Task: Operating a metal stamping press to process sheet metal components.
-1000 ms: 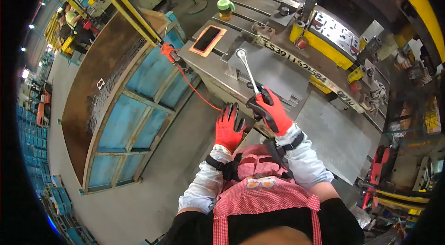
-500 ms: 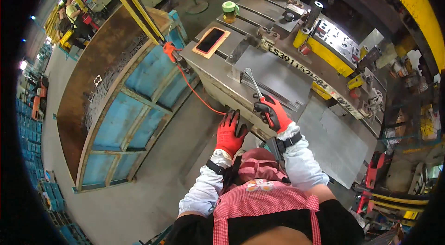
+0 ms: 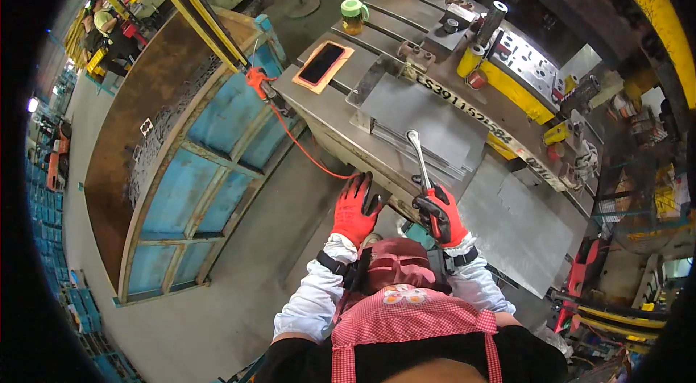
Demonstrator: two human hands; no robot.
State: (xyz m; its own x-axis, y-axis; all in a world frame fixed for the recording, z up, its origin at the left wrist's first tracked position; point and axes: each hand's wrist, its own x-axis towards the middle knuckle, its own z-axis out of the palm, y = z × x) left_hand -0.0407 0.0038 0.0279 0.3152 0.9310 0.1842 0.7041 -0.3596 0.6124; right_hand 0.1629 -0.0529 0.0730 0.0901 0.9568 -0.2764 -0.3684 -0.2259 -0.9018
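My right hand (image 3: 445,216), in a red and black glove, is closed around the red handle of a long silver hand tool (image 3: 420,161) with a rounded head. The tool points away from me, its head over the near edge of a stack of thin metal sheets (image 3: 417,109) on the steel press table (image 3: 341,111). My left hand (image 3: 355,210), gloved alike, holds nothing; its fingers are stretched out and slightly apart. It hovers before the table's front side, near the end of an orange cord (image 3: 301,145). The tool's exact kind is unclear.
A phone (image 3: 322,64) on cardboard and a green-lidded jar (image 3: 353,17) stand on the table. Left is a blue-sided bin (image 3: 174,198) of metal scrap. A die block (image 3: 518,64) sits at the right; flat sheets (image 3: 515,227) lie nearer me. Two people stand far left.
My right hand has drawn back toward me and slightly right with the silver tool, whose head has moved from the stack's left end to its near edge. My left hand has barely moved.
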